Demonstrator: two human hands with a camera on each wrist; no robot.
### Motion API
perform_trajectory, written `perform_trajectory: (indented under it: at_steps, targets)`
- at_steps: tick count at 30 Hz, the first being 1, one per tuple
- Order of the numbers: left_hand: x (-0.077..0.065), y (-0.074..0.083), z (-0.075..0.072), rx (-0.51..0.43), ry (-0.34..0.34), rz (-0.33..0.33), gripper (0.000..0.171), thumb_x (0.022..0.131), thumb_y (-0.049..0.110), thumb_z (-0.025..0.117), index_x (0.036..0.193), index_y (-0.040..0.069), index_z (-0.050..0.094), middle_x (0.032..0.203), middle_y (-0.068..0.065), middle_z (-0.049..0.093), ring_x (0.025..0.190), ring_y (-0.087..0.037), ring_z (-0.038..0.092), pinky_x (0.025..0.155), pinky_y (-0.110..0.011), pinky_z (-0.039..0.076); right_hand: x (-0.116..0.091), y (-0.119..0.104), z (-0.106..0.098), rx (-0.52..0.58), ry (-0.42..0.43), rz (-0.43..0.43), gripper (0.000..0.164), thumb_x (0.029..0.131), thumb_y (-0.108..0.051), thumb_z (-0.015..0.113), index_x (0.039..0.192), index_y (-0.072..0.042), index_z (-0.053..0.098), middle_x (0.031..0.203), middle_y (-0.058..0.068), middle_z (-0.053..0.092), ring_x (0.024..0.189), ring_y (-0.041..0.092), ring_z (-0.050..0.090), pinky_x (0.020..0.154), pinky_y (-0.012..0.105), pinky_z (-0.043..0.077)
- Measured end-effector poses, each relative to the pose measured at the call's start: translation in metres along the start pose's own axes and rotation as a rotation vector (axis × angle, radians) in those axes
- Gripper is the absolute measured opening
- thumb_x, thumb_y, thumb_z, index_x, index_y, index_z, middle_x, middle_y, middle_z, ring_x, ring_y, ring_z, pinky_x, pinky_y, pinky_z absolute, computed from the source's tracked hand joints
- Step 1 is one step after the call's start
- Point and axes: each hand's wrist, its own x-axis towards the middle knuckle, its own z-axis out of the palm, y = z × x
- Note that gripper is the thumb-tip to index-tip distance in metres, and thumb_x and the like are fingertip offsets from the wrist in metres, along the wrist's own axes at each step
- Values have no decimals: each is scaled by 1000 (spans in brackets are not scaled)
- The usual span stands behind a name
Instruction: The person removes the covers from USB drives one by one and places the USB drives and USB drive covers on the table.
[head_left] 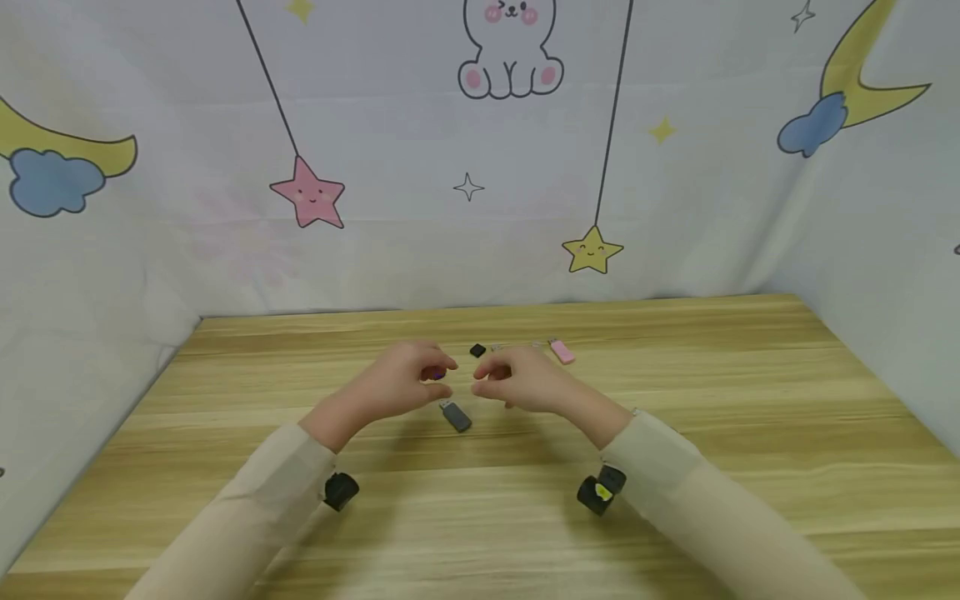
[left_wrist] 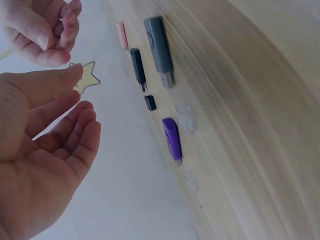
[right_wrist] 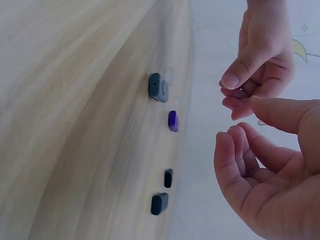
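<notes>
Above the wooden table my left hand (head_left: 401, 379) hovers with loosely curled fingers and nothing between them. Facing it across a small gap is my right hand (head_left: 528, 382), also loosely curled and bare. A grey USB stick (head_left: 455, 417) lies on the table just below and in front of the left fingertips. The purple USB stick (left_wrist: 172, 139) is mostly hidden behind the left hand in the head view. Near it rest a small black cap (left_wrist: 150, 103) and a black USB stick (left_wrist: 137, 67), its connector exposed. Farther right lies a pink USB stick (head_left: 561, 351).
Two clear plastic pieces, one (left_wrist: 186, 118) beside the purple stick and another (left_wrist: 190, 181) past its connector, lie on the table (head_left: 675, 400). A white printed cloth (head_left: 420, 250) hangs behind the table's back edge and along both sides.
</notes>
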Motion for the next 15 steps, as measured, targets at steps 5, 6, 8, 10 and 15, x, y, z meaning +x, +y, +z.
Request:
perform_trajectory:
  at_steps: [5, 6, 8, 10, 15]
  targets:
    - [1, 11, 3, -4, 39, 72, 27, 86, 9, 70, 111, 0, 69, 93, -7, 63, 81, -20, 56, 73, -30, 48, -20, 2, -13, -40, 32, -55, 29, 93, -23, 64, 114, -2, 67, 85, 7, 66, 72, 25, 62, 68, 35, 53]
    - [1, 14, 4, -6, 43, 82, 27, 87, 9, 70, 112, 0, 69, 95, -7, 64, 84, -21, 57, 75, -31, 49, -25, 3, -16, -56, 42, -74, 28, 93, -22, 64, 113, -2, 67, 83, 8, 66, 70, 24, 62, 77, 38, 52]
    - [3, 22, 4, -6, 49, 101, 27, 87, 10, 70, 113, 1, 68, 96, -6, 64, 87, -23, 59, 77, -31, 50, -35, 5, -21, -74, 61, -97, 26, 93, -21, 64, 111, -3, 68, 80, 8, 65, 66, 22, 61, 87, 43, 49]
    - [5, 29, 4, -6, 52, 112, 27, 88, 11, 69, 114, 3, 68, 96, -4, 63, 90, -24, 60, 79, -32, 50, -44, 10, -26, -76, 77, -113, 25, 93, -20, 64, 110, -2, 68, 78, 6, 64, 64, 18, 58, 92, 46, 46]
    - [11, 44, 7, -4, 61, 161, 25, 88, 11, 69, 112, 4, 69, 97, -4, 63, 90, -24, 61, 79, -31, 51, -65, 21, -39, -66, 119, -74, 28, 93, -22, 64, 112, -2, 67, 82, 3, 63, 68, 14, 55, 67, 32, 50]
